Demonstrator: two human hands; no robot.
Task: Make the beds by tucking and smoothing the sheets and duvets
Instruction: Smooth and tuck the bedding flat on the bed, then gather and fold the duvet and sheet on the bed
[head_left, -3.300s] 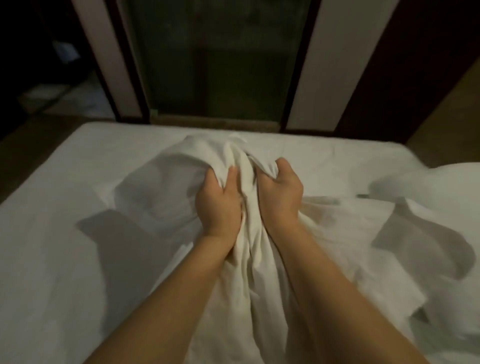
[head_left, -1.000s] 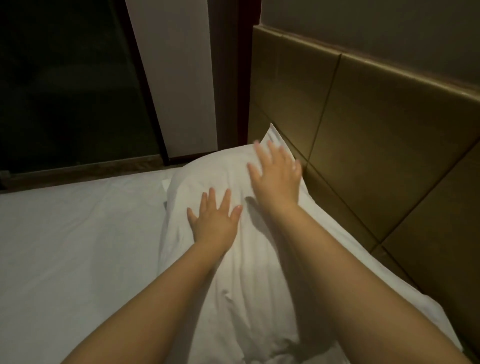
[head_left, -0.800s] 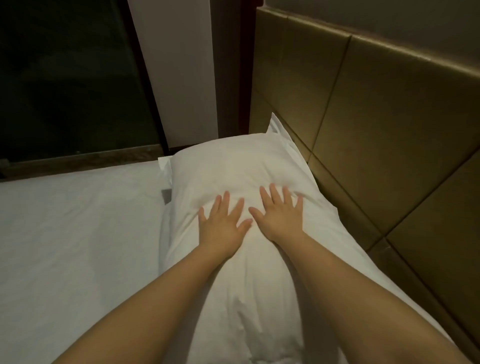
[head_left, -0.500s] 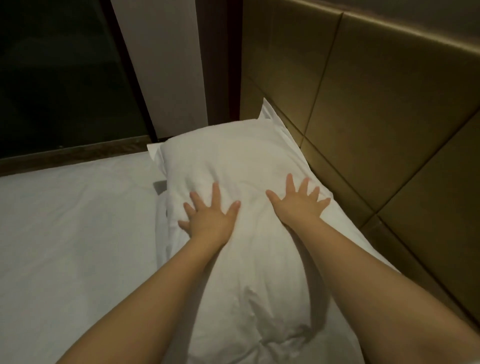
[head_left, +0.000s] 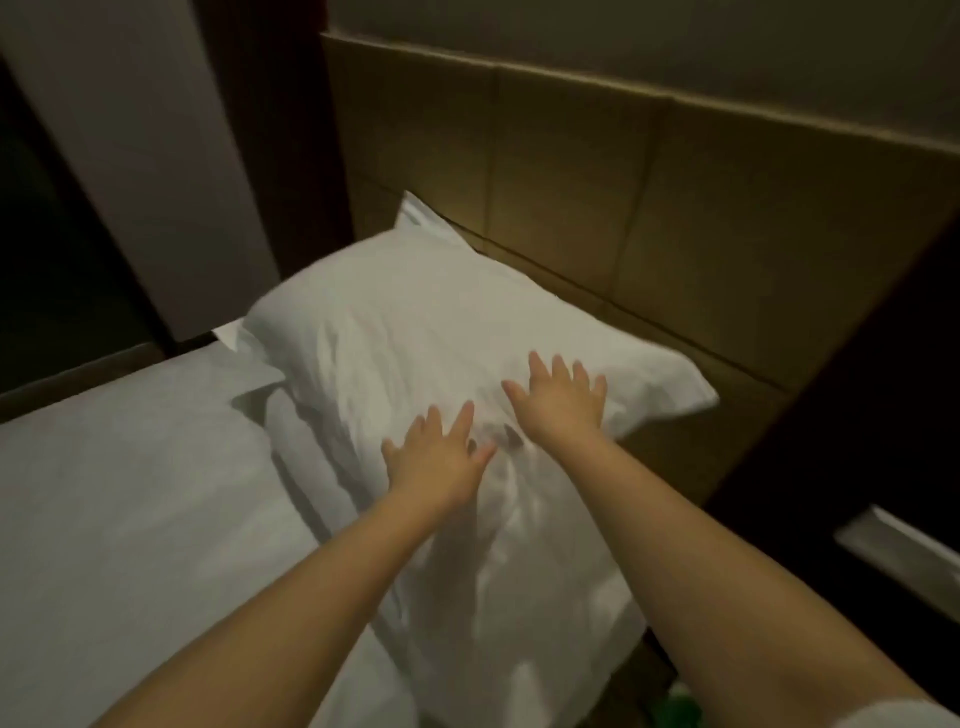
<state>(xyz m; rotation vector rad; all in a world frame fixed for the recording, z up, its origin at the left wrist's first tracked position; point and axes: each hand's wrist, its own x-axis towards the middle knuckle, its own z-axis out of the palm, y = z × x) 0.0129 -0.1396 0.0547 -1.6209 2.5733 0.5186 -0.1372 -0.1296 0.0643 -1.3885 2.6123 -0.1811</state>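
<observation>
Pressing flat on the white pillow (head_left: 415, 332): left hand (head_left: 435, 457), right hand (head_left: 558, 402).

Both forearms (head_left: 291, 613) bare, wrist to frame edge. L hand (head_left: 436, 460) & R hand (head_left: 558, 408) bare too, fingers blurred. Bit of pale sleeve (head_left: 917, 716) on R arm, bottom-right corner.

Dim rm, tan paneled headboard (head_left: 675, 218), pale wall strip (head_left: 135, 156) on L.
</observation>
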